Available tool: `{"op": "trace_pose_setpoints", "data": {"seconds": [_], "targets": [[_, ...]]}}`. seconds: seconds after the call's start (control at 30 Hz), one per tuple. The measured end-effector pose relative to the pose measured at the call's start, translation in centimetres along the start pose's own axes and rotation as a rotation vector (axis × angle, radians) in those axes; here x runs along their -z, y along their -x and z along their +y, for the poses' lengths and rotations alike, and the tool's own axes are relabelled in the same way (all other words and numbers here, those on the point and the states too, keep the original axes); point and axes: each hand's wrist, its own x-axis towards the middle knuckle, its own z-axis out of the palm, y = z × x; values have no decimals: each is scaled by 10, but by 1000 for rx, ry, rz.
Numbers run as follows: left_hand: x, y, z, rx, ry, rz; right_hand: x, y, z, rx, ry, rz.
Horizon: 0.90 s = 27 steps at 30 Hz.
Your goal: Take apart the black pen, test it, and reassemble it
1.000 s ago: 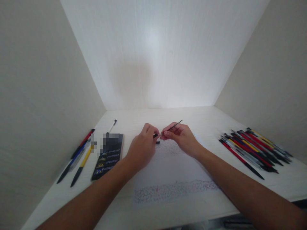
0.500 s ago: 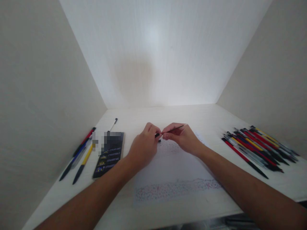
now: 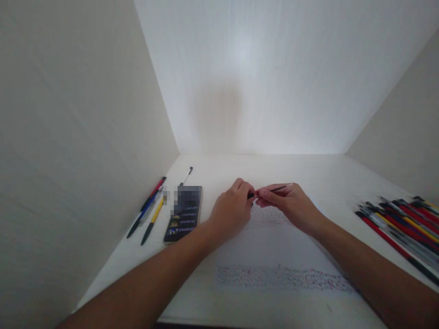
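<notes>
Left hand (image 3: 230,210) pinched a black piece (image 3: 251,196) near the far end of the paper (image 3: 270,249); the right hand (image 3: 295,203) gripped a thin rod (image 3: 279,188) beside it. Whether they were joined, I couldn't tell.

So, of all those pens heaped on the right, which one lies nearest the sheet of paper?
The red pen with a black near end. It forms the pile's left edge, facing the white paper; the other pens lie beyond it.
</notes>
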Motion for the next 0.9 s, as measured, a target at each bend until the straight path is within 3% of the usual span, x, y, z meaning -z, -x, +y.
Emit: {"op": "trace_pose_setpoints", "data": {"seconds": [0.17,0.33,0.4,0.53,0.6,0.73,0.9], "targets": [[2,2,3,-11,62,-1,-1,-2,7,-32,-150,22],[7,-2,2,86,187,106,3,-5,9,-69,-220,181],[9,-7,-1,242,466,121,5,-6,9,-74,-218,240],[16,-18,-7,616,1266,94,7,-6,9,-90,-198,268],[19,-20,-6,674,1428,120,7,-6,9,-84,-196,271],[23,-15,-3,632,1395,186,8,-5,12,-57,-203,295],[20,-9,-6,556,1349,164,7,-5,12,-22,-212,255]]}}
